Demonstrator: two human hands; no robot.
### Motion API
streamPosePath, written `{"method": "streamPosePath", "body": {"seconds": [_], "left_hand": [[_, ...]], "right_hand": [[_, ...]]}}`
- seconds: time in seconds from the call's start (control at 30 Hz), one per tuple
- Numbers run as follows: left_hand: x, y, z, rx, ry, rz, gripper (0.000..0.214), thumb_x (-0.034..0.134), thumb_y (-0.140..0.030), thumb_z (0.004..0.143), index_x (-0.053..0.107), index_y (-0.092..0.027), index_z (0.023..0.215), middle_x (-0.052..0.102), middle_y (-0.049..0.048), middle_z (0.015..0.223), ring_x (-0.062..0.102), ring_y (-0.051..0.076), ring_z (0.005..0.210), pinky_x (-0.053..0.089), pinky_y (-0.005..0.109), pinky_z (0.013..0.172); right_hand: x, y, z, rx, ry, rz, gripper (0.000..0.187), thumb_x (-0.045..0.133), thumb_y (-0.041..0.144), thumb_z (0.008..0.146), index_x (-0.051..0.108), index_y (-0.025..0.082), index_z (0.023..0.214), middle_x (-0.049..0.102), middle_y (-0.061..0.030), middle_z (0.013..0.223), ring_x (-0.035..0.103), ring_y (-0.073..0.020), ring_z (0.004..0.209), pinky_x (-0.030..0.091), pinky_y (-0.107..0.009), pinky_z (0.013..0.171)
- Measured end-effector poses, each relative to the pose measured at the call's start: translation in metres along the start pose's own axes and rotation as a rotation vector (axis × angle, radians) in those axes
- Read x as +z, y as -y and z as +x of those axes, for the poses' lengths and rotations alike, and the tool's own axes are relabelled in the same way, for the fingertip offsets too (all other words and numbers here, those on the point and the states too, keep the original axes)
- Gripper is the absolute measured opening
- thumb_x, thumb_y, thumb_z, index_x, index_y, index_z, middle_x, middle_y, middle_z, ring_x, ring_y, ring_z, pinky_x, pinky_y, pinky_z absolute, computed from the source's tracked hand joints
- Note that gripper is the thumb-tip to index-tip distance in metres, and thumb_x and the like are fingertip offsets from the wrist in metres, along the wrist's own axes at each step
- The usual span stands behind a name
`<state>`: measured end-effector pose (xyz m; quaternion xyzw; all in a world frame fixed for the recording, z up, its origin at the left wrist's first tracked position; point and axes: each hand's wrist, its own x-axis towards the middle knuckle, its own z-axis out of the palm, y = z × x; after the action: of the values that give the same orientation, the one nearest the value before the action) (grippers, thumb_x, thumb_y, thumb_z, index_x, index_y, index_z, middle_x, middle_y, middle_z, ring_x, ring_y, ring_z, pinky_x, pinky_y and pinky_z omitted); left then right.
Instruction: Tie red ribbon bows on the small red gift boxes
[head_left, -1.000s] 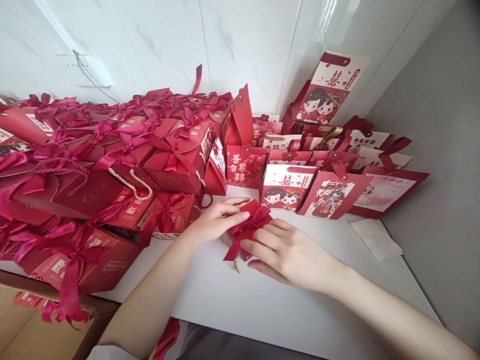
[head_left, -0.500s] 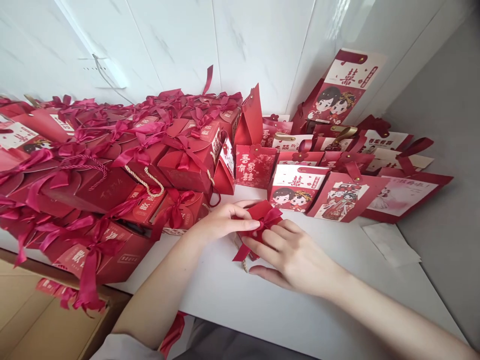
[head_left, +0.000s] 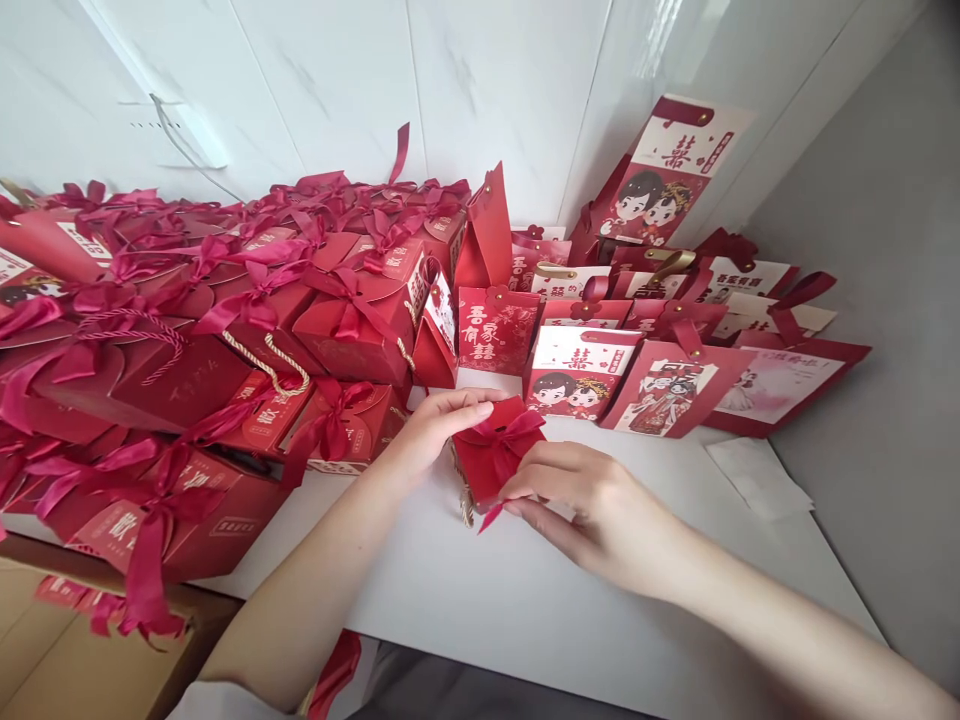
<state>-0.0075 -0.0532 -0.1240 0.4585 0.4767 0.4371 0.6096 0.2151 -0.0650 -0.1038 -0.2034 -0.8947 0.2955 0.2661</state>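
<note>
A small red gift box [head_left: 487,462] sits on the white table, with a crimson ribbon [head_left: 504,433] tied in a bow across its top. Twisted gold cord [head_left: 466,505] shows at its near left side. My left hand [head_left: 444,425] grips the box at its far left corner, thumb on the top edge and fingers partly hidden behind. Between the thumb and fingers of my right hand [head_left: 574,505] is one tail of the ribbon, pinched at the box's near edge. The right side of the box is partly covered by this hand.
Ribboned red gift boxes [head_left: 352,325] are piled along the left and back. Upright red and white gift bags [head_left: 581,372] stand behind my hands, up to the grey partition [head_left: 885,300]. White paper [head_left: 759,478] lies at right; a cardboard box [head_left: 97,660] stands lower left.
My left thumb and fingers have moved off the bow to the box's far left corner. My right hand has drawn back from the knot toward me and now pinches a ribbon tail.
</note>
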Motion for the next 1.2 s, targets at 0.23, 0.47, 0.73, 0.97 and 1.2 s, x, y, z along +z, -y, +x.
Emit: {"method": "streamPosePath", "body": {"seconds": [0.23, 0.47, 0.73, 0.97, 1.2], "left_hand": [[0.006, 0.005, 0.003, 0.014, -0.104, -0.06, 0.038, 0.072, -0.049, 0.08, 0.078, -0.016, 0.099, 0.078, 0.0091, 0.103, 0.068, 0.031, 0.104, 0.047, 0.039, 0.095], [0.003, 0.013, 0.009, 0.054, -0.128, 0.09, 0.025, 0.075, -0.041, 0.077, 0.079, -0.017, 0.084, 0.073, 0.0077, 0.117, 0.064, 0.027, 0.106, 0.046, 0.035, 0.09], [-0.008, 0.001, 0.006, 0.14, 0.031, 0.351, 0.034, 0.062, -0.044, 0.089, 0.074, -0.016, 0.074, 0.072, 0.0098, 0.119, 0.063, 0.03, 0.116, 0.044, 0.039, 0.101], [0.004, -0.001, -0.003, 0.192, 0.075, 0.592, 0.051, 0.077, -0.044, 0.078, 0.037, -0.019, 0.06, 0.066, 0.0081, 0.123, 0.063, 0.027, 0.113, 0.044, 0.037, 0.098], [0.009, -0.002, -0.008, 0.142, 0.215, 0.615, 0.054, 0.078, -0.046, 0.077, 0.034, -0.018, 0.061, 0.064, 0.0049, 0.123, 0.065, 0.024, 0.105, 0.046, 0.034, 0.087]], "right_hand": [[-0.017, -0.002, 0.002, 0.144, 0.173, 0.107, 0.015, 0.061, 0.011, 0.094, 0.07, 0.021, 0.089, 0.073, -0.0003, 0.085, 0.063, -0.0151, 0.073, 0.048, -0.028, 0.069], [-0.023, -0.008, 0.002, 0.098, 0.264, -0.017, 0.017, 0.058, 0.01, 0.095, 0.07, 0.022, 0.089, 0.073, 0.0002, 0.083, 0.063, -0.0143, 0.072, 0.045, -0.027, 0.067], [-0.035, -0.005, -0.003, 0.071, 0.428, -0.013, 0.013, 0.067, 0.013, 0.091, 0.074, 0.024, 0.087, 0.074, 0.0002, 0.084, 0.069, -0.0167, 0.08, 0.05, -0.029, 0.072], [-0.059, -0.01, 0.0, 0.159, 0.304, 0.159, 0.013, 0.061, 0.028, 0.098, 0.073, 0.025, 0.103, 0.076, -0.0005, 0.092, 0.07, -0.0149, 0.077, 0.055, -0.027, 0.069], [-0.038, -0.045, 0.01, 0.317, 0.053, 0.109, 0.031, 0.045, 0.045, 0.104, 0.069, 0.026, 0.108, 0.06, -0.0094, 0.135, 0.055, -0.0246, 0.13, 0.047, -0.043, 0.108]]}}
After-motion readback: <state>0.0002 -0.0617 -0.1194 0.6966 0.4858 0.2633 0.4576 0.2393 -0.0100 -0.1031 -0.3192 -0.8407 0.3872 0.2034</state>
